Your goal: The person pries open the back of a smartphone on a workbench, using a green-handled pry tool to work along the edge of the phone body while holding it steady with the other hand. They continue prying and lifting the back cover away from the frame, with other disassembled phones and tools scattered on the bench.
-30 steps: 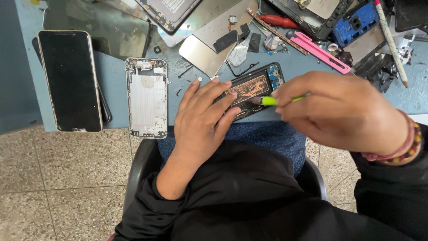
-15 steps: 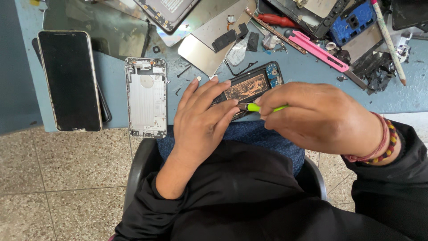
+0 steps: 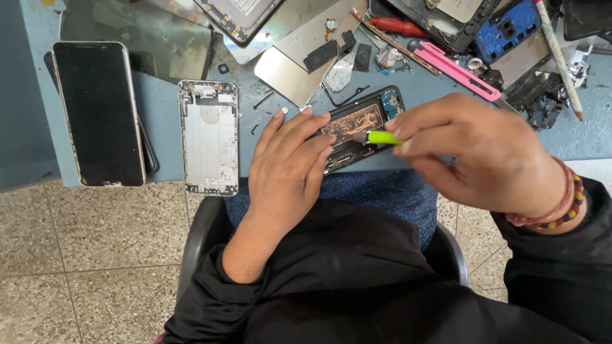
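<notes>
Copper-coloured foil and dark circuit parts fill the opened phone [image 3: 358, 127], a black rounded rectangle lying tilted at the near edge of the blue-grey table [image 3: 162, 105], just right of centre. From the head camera I see my left hand [image 3: 288, 171] laid flat over the phone's near left end, fingers straight and together, pressing down rather than closed round anything. My right hand [image 3: 475, 156] comes in from the right, thumb and fingers pinched tight on a lime-green tool [image 3: 382, 137] whose grey metal tip touches the phone's middle. Most of the tool's handle is buried in the fist, so I cannot make out its length or kind. Beaded and red bracelets [image 3: 561, 200] circle that wrist above a black sleeve.

Left of the hands, a bare silver metal phone shell [image 3: 208, 137] lies lengthwise, matte and ribbed with small fittings. Further left rests a black glass-fronted phone [image 3: 99, 111], glossy, with a pale rim. At the far side, a shiny metal plate [image 3: 299, 60] reflects light, and a pink plastic tool [image 3: 456, 70] lies slanted beside it. Clutter at the far right is cut off by the frame and hard to sort out. My lap hides the chair [image 3: 197, 236] beneath.
</notes>
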### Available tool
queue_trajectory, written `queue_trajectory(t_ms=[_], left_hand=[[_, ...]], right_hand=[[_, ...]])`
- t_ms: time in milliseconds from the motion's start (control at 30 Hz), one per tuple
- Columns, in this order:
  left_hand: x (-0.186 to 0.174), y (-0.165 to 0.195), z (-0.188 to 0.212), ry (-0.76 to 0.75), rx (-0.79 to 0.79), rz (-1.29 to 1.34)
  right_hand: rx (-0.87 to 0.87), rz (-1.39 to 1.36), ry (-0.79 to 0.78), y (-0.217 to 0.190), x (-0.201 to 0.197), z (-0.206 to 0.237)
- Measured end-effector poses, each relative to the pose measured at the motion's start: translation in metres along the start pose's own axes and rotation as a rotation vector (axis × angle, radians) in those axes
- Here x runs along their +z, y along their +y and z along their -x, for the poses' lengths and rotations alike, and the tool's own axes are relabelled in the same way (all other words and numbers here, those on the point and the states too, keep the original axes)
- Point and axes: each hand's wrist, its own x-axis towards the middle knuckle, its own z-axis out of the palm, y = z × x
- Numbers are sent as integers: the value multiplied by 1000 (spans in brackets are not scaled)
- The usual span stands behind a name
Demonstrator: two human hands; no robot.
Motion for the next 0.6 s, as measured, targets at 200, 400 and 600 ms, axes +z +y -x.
queue_trajectory(t_ms=[200,400,600], left_hand=[[-1,0,1,-28,-17,-5],[-1,-2,2,-26,-11,-12],[0,-3,2,-22,-6,-13]], right_hand=[[36,-75,144,7,-2,6],[132,-49,179,12,-11,12],[117,155,196,8,-14,9]])
